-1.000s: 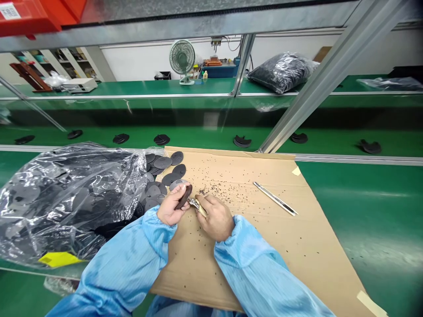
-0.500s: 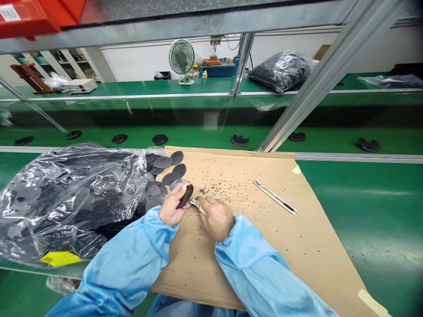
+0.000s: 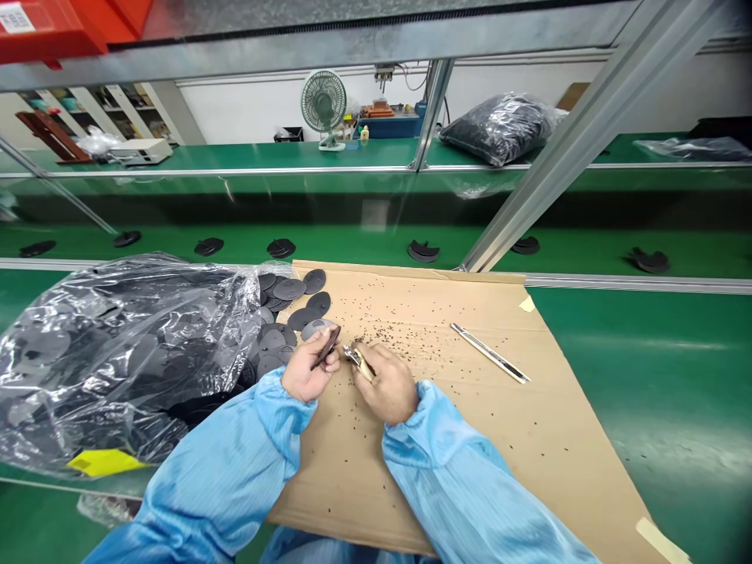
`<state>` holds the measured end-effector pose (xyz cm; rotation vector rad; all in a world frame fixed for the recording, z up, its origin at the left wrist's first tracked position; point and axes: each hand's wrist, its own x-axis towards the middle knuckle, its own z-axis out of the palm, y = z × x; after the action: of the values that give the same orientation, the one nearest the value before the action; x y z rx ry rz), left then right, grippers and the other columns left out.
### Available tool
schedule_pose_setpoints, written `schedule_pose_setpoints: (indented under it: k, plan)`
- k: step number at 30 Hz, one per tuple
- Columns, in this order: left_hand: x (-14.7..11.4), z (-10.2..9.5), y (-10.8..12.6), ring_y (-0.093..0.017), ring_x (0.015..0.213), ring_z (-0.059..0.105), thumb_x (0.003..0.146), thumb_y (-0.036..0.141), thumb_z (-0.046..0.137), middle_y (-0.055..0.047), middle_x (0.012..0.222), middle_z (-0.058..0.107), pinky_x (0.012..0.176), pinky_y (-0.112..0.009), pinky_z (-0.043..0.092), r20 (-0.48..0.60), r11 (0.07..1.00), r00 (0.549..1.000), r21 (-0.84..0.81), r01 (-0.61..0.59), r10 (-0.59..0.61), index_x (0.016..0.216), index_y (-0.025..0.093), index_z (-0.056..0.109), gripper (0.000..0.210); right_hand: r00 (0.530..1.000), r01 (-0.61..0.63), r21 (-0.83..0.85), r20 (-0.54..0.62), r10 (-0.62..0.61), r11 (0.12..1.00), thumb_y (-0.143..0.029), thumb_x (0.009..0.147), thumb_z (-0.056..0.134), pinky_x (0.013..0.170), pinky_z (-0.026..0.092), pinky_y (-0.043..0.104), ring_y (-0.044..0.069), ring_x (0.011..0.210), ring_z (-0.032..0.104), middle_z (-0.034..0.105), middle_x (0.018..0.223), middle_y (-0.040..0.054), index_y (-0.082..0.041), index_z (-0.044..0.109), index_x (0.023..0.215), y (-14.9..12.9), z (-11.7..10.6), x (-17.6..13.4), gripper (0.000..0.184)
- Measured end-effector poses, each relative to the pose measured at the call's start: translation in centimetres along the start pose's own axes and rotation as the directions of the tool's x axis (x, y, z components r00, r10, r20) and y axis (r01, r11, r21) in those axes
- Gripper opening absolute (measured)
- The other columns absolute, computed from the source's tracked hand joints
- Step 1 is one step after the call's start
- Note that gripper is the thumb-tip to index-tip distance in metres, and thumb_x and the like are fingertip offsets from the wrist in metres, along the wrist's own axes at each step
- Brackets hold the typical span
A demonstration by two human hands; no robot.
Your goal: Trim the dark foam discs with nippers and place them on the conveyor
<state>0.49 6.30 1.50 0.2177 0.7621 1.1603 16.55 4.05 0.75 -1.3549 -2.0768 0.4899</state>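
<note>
My left hand (image 3: 309, 370) is closed on a dark oval plastic disc (image 3: 327, 347), tilted nearly edge-on above the cardboard. Just to its right, my right hand (image 3: 388, 384) grips small nippers (image 3: 356, 359) with pale handles and a metal head. A narrow gap separates the metal head from the disc. Similar black and grey oval discs (image 3: 290, 289) lie heaped beyond my left hand, some spilling onto the cardboard sheet (image 3: 482, 446). Tiny black bits (image 3: 405, 338) are scattered over the sheet, densest behind my right hand.
A large clear bag (image 3: 117, 352) full of discs lies to the left. On the sheet's right part rests a slim white-and-black cutter knife (image 3: 490, 352). Behind, a green conveyor (image 3: 352, 239) carries spaced black parts (image 3: 423, 251). A slanted metal post (image 3: 564, 141) rises at right.
The nippers have come away from the disc, opening a small gap. In my left hand the disc has turned more edge-on. Parts on the conveyor have shifted slightly left.
</note>
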Motion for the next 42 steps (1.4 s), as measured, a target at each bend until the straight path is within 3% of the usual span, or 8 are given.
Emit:
schedule_pose_setpoints:
  k: [8,23,26,30,34,37,39,42]
  plan:
    - [0.0,0.0,-0.1,-0.004,0.043,0.039,0.074,0.018,0.070,0.000,0.073,0.056,0.039,-0.018,0.029,0.001,0.998,1.000,0.068,-0.012,0.012,0.093,0.013,0.061,0.022,0.997,0.046,-0.068,0.065,-0.041,0.997,-0.021,0.083,0.052,0.082,0.045,0.029,0.021,0.088,0.056,0.060,0.094,0.0072,-0.019,0.057,0.121,-0.2,0.4,-0.4,0.039]
    - [0.0,0.1,-0.3,-0.004,0.042,0.038,0.070,0.022,0.074,0.000,0.070,0.054,0.040,-0.019,0.027,-0.023,0.989,0.999,0.143,-0.025,0.029,0.093,0.014,0.059,0.029,0.971,0.048,-0.149,0.241,-0.011,0.988,-0.015,0.080,0.050,0.074,0.043,0.025,0.018,0.081,0.058,0.062,0.092,0.0037,-0.022,0.058,0.116,-0.3,-1.0,0.0,0.037]
    - [0.0,0.0,-0.2,-0.004,0.043,0.038,0.070,0.021,0.074,0.001,0.071,0.054,0.040,-0.019,0.027,0.011,0.992,0.999,0.121,-0.031,0.030,0.093,0.014,0.059,0.028,0.982,0.005,-0.018,0.186,-0.002,1.000,-0.015,0.081,0.049,0.074,0.044,0.025,0.018,0.081,0.058,0.063,0.089,0.0036,-0.023,0.061,0.112,-0.2,-0.8,0.0,0.034]
    - [-0.1,0.1,-0.2,-0.004,0.045,0.039,0.068,0.023,0.076,0.001,0.072,0.055,0.040,-0.017,0.027,0.050,0.995,0.998,0.091,-0.036,0.032,0.092,0.015,0.058,0.031,0.996,-0.081,0.275,-0.018,0.089,0.958,-0.023,0.082,0.053,0.079,0.045,0.031,0.020,0.083,0.058,0.063,0.089,0.0048,-0.021,0.063,0.108,-0.1,-0.8,0.2,0.028]
    - [-0.4,0.2,-0.6,-0.008,0.051,0.050,0.063,0.027,0.080,-0.001,0.073,0.058,0.044,-0.018,0.034,0.036,0.977,0.997,0.204,-0.067,0.061,0.092,0.016,0.059,0.038,0.948,-0.202,0.694,-0.039,0.316,0.691,-0.036,0.078,0.060,0.074,0.047,0.034,0.019,0.079,0.059,0.062,0.088,0.0048,-0.019,0.059,0.111,0.8,-1.4,0.4,0.037]
    - [-0.7,0.1,-0.8,-0.012,0.064,0.059,0.059,0.025,0.083,-0.005,0.082,0.063,0.055,-0.021,0.043,0.117,0.964,0.993,0.260,-0.057,0.027,0.092,0.015,0.060,0.042,0.917,-0.269,0.794,0.038,0.396,0.545,-0.040,0.077,0.062,0.059,0.044,0.028,0.015,0.062,0.053,0.055,0.069,-0.0004,-0.017,0.059,0.102,1.8,-2.1,1.0,0.033]
    - [-0.8,-0.2,-0.9,-0.013,0.067,0.060,0.060,0.026,0.083,-0.006,0.083,0.064,0.059,-0.022,0.044,0.222,0.953,0.975,0.300,-0.035,-0.034,0.093,0.014,0.061,0.042,0.921,-0.286,0.741,0.039,0.387,0.607,-0.040,0.076,0.063,0.051,0.038,0.025,0.012,0.052,0.044,0.047,0.060,-0.0047,-0.018,0.059,0.095,2.2,-2.6,2.0,0.029]
    - [-1.1,-0.5,-0.9,-0.011,0.063,0.058,0.062,0.028,0.081,-0.005,0.077,0.063,0.058,-0.022,0.041,0.370,0.908,0.914,0.419,-0.003,-0.168,0.095,0.014,0.064,0.039,0.967,-0.241,0.508,0.052,0.249,0.827,-0.034,0.076,0.063,0.053,0.037,0.024,0.012,0.054,0.044,0.048,0.062,-0.0050,-0.019,0.060,0.092,1.8,-2.8,4.3,0.023]
